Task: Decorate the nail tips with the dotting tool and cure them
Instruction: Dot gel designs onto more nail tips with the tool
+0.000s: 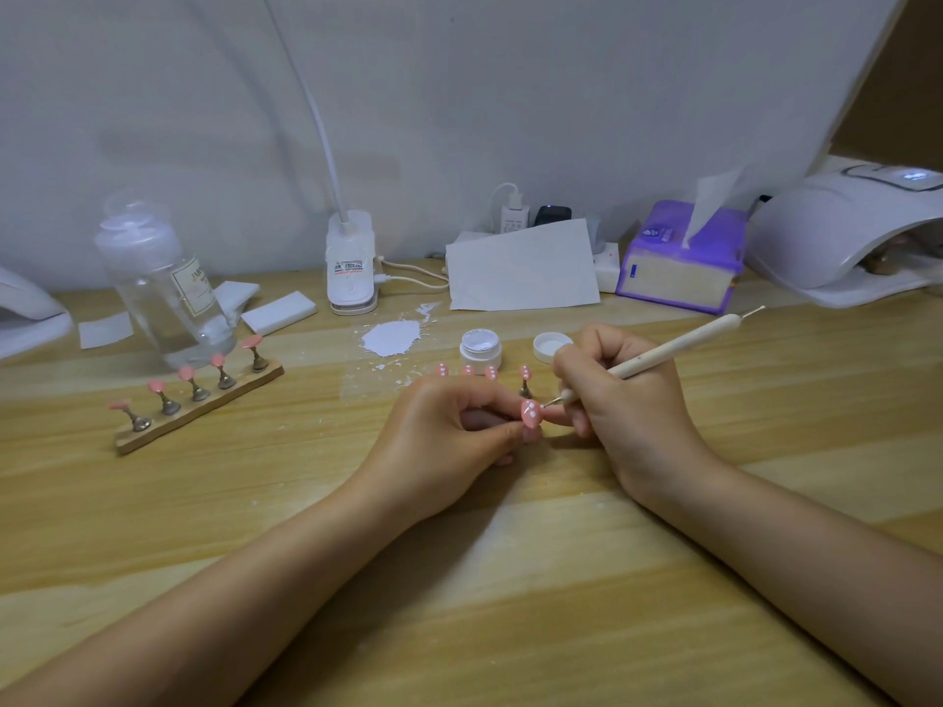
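My left hand point(449, 431) pinches a pink nail tip point(530, 413) that carries white dots. My right hand point(617, 390) grips the cream dotting tool point(678, 347) like a pen, and its metal point touches the tip's right edge. Behind my hands stand several more dotted pink tips point(491, 372) on small stands. An open white gel pot point(480, 349) and its lid point(551, 346) sit just beyond them. A wooden holder point(204, 406) at the left bears several plain pink tips. The white curing lamp point(847, 237) stands at the far right.
A clear pump bottle point(168, 288) stands at the left behind the wooden holder. A white paint smear point(393, 338) marks the table. A clip lamp base point(351, 267), a sheet of paper point(520, 270) and a purple tissue pack point(681, 257) line the back.
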`<state>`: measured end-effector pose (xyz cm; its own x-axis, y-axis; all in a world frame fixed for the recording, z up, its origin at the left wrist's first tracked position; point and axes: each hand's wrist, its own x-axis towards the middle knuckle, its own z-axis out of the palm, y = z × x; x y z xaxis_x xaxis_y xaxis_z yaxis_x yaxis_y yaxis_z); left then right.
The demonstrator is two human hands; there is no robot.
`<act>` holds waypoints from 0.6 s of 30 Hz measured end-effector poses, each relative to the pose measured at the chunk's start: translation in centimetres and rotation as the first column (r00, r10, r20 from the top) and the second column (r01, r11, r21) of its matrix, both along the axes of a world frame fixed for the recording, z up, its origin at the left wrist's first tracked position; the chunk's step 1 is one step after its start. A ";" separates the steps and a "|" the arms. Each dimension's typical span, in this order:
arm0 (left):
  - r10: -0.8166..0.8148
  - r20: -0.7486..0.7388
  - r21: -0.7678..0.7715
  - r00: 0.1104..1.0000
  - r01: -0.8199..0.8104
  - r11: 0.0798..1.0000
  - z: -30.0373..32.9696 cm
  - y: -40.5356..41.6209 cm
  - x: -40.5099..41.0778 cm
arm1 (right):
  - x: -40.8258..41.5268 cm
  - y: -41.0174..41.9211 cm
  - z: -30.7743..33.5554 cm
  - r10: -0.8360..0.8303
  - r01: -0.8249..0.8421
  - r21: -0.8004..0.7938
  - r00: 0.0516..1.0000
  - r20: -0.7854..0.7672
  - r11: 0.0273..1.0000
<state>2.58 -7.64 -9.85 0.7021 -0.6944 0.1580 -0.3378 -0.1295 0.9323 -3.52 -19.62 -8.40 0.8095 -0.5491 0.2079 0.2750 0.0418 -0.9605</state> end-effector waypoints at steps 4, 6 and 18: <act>-0.002 0.007 -0.006 1.000 0.002 1.000 0.0 0.0 0.0 | -0.2 0.2 0.1 0.043 -0.042 -0.036 0.999 0.023 0.998; -0.005 0.018 0.000 1.000 0.005 1.000 0.0 0.0 0.0 | -0.3 0.2 0.1 0.058 -0.056 -0.082 0.998 0.024 0.995; -0.037 -0.001 -0.027 0.999 0.037 0.999 0.3 0.1 -0.2 | -0.5 0.3 0.0 0.105 -0.102 -0.165 0.994 0.006 0.981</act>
<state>2.38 -7.56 -9.55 0.6765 -0.7150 0.1764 -0.3408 -0.0915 0.9357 -3.98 -19.28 -8.43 0.8562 -0.4201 0.3007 0.2919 -0.0869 -0.9525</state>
